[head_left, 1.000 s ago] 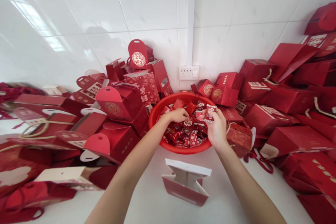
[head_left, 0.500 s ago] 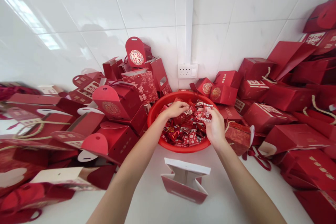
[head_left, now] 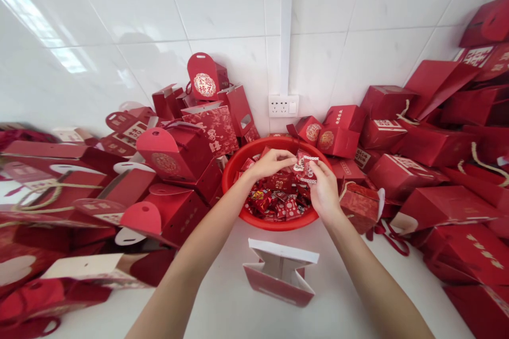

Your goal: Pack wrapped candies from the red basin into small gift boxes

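Note:
A round red basin (head_left: 278,226) holds a heap of small wrapped candies (head_left: 274,201), mostly red, some with white dots. My right hand (head_left: 324,188) grips a red candy packet (head_left: 310,170) with white patterned edges, raised above the basin's right side. Over the middle of the basin, my left hand (head_left: 270,165) has its fingers pinched on another red packet with a pale mark (head_left: 298,164), right against the first. Its fingertips are partly hidden. Nearer to me, an open red carton (head_left: 278,288) with a pale inside stands upright on the white table.
Red gift boxes (head_left: 175,153) are piled to the left, some with rope handles. More red boxes (head_left: 413,175) crowd the right side. A white tiled wall with a socket (head_left: 283,106) rises behind the basin.
My left hand has moved right with its packet, up to the packets in my right hand. My right hand has shifted slightly left. The carton stays in place.

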`<state>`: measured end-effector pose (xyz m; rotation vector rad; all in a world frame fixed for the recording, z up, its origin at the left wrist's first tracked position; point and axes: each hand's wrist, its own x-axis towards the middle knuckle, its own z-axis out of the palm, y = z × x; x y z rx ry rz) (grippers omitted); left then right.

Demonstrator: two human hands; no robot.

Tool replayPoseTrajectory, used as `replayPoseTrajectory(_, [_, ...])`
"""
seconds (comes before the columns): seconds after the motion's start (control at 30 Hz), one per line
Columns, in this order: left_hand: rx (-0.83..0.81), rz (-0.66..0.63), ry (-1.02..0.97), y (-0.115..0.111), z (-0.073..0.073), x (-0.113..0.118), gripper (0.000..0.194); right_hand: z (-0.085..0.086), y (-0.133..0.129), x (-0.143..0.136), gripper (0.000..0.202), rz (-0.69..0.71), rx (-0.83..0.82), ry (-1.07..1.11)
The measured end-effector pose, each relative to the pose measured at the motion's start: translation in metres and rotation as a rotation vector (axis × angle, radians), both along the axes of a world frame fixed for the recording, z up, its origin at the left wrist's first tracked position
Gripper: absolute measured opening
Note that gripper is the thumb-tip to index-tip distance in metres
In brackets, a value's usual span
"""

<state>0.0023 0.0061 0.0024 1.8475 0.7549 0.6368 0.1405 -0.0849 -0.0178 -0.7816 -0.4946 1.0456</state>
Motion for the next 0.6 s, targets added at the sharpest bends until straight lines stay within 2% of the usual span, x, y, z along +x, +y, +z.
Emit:
replayPoseTrajectory(0.1, [-0.035,-0.149,0.276,-0.001,-0.005,0.000,0.021,0.003,-0.001,0.002,0.009,-0.098,-0.018,0.044])
replayPoseTrajectory(0.17, [0.076,-0.230,0.516,-0.004,-0.010,0.002,0.019,0.004,-0.002,0.002,0.010,-0.093,-0.021,0.044])
replayPoseTrajectory(0.23, [0.200,-0.282,0.696,-0.007,-0.016,0.006,0.027,0.006,-0.003,0.002,0.012,-0.076,-0.018,0.033])
replayPoseTrajectory(0.33, [0.293,-0.345,0.800,-0.012,-0.019,0.013,0.046,0.007,-0.005,0.001,0.015,-0.082,-0.007,0.023])
replayPoseTrajectory(0.47, [0.270,-0.413,0.892,-0.016,-0.015,0.017,0.068,0.008,-0.005,0.000,0.016,-0.106,0.001,0.032])
replayPoseTrajectory(0.6, [0.284,-0.411,0.996,-0.020,-0.009,0.020,0.074,0.007,-0.003,-0.001,0.019,-0.141,-0.021,0.050])
